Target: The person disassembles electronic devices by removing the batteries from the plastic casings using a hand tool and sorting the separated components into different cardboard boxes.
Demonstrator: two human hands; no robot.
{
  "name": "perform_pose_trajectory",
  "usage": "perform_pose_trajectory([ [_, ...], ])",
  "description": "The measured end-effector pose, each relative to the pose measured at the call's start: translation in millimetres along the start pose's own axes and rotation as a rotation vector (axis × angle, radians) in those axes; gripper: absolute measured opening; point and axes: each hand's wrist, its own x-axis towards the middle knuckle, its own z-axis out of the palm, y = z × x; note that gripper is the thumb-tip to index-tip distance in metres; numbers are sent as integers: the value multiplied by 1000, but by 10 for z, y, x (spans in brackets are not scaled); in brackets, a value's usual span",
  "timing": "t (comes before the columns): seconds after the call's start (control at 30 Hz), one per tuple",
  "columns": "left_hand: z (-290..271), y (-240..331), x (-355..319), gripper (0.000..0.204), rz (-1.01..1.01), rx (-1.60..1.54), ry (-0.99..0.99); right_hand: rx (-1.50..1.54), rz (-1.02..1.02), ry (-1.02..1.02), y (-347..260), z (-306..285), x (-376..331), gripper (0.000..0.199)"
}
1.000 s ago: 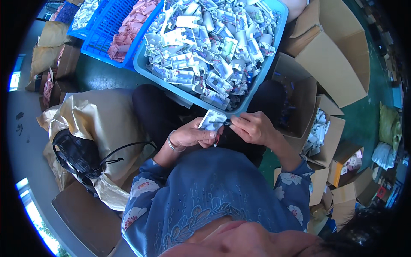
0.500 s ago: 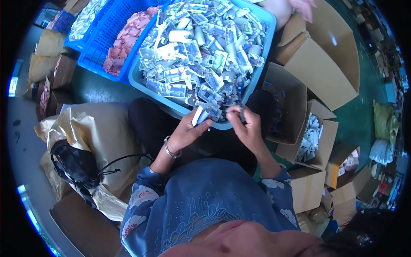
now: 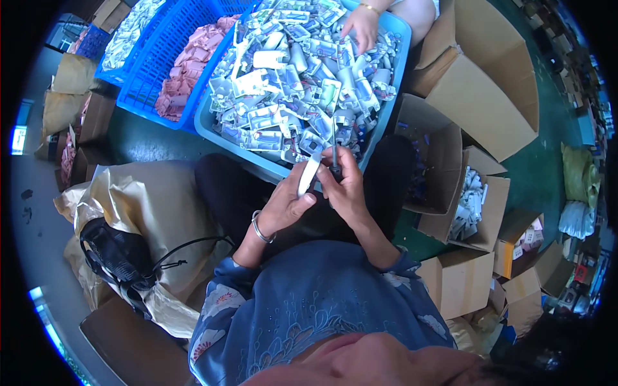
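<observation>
My left hand (image 3: pixel 280 202) is closed round a white plastic casing (image 3: pixel 309 174), which stands edge-up above the near rim of a light-blue tub (image 3: pixel 257 165). Close beside it, my right hand (image 3: pixel 347 193) grips what looks like a screwdriver (image 3: pixel 335 171), with a dark handle and a thin grey shaft pointing away from me. Its fingers are next to the casing; whether they touch it I cannot tell. The tub is heaped with similar white casings (image 3: pixel 264 117) that hold grey cylinders and bits of wire. Another person's hand (image 3: pixel 362 29) reaches into the far side of the heap.
Blue baskets (image 3: pixel 145 83) at the far left hold pink parts (image 3: pixel 187 74) and white parts (image 3: pixel 132 32). Open cardboard boxes (image 3: pixel 479 96) crowd the right, one with white pieces (image 3: pixel 470 202). A gold bag (image 3: pixel 151 186) with a black pouch (image 3: pixel 112 248) lies at my left.
My right hand has moved left, close to my left hand, and the tool's shaft now points away. The casing has turned edge-up. The other person's hand has come into the tub.
</observation>
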Motion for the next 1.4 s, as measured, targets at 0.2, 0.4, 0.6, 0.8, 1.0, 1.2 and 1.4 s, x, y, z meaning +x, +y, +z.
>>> perform_pose_trajectory([
  [0.2, 89, 51, 23, 41, -157, -92, 345, 9, 28, 23, 36, 137, -95, 8],
  [0.4, 55, -104, 35, 44, -195, -239, 261, -353, -137, -85, -13, 55, -193, 14],
  [0.6, 100, 93, 101, 33, -83, -209, 282, -194, 304, -379, -166, -95, -23, 23],
  [0.8, 35, 164, 170, 36, -144, -113, 289, 229, 438, -525, -80, -159, -11, 32],
  [1.0, -49, 233, 166, 38, -230, -423, 136, -123, 168, -514, -420, -185, -25, 24],
  [1.2, -164, 152, 63, 34, -395, -686, -36, -434, -161, -633, -498, -375, -76, 17],
  [1.4, -169, 227, 90, 20, -435, -946, -117, -524, -439, -546, -477, -347, -34, 19],
])
